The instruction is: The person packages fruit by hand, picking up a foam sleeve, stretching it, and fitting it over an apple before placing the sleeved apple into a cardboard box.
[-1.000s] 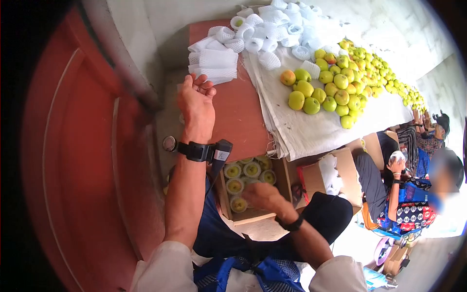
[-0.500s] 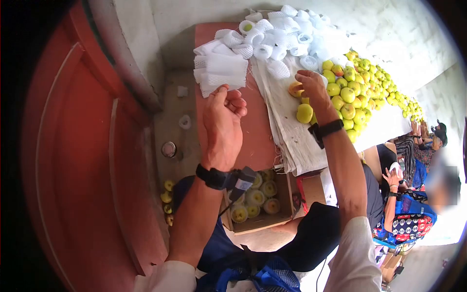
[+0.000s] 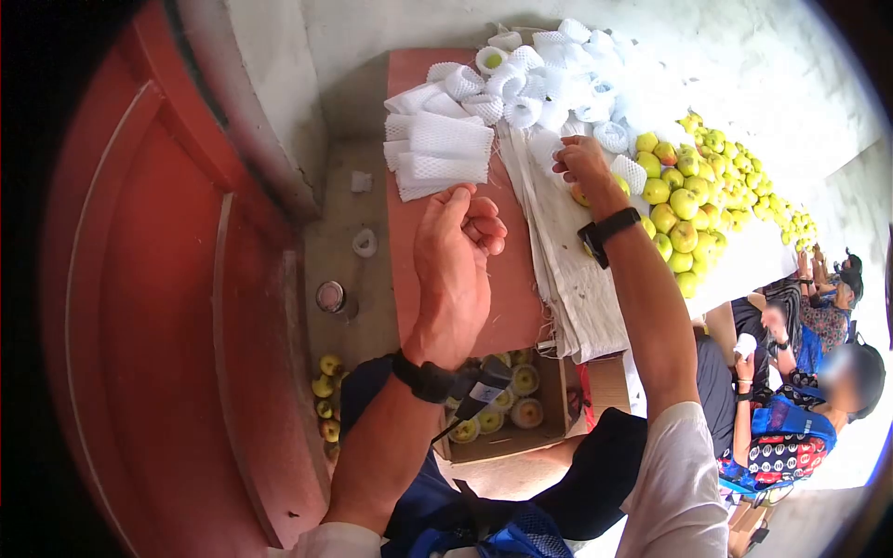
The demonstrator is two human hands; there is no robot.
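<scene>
Over the near part of the table, my left hand [image 3: 456, 232] is closed, thumb against curled fingers, with nothing showing in it. Just beyond its fingertips lies a stack of flat white foam nets [image 3: 442, 153]. My right hand [image 3: 588, 166] reaches over the white cloth [image 3: 581, 298], fingers bent together right by a loose foam net [image 3: 544, 144]; I cannot tell what they grip. A yellow-green apple [image 3: 579, 194] is partly hidden under this hand. To its right spreads a large pile of yellow-green apples [image 3: 684, 200], some blushed red.
Opened foam nets [image 3: 549, 70] heap along the table's far side. Below the table edge, a cardboard box [image 3: 507, 451] holds apples in nets. More apples [image 3: 327, 386] lie on the floor, near a round tin [image 3: 330, 297]. A co-worker [image 3: 791, 409] sits at right, holding something white.
My right hand has moved left from the apples toward the loose foam net. My left hand has drawn slightly away from the flat nets, fingers still curled. The view has shifted a little.
</scene>
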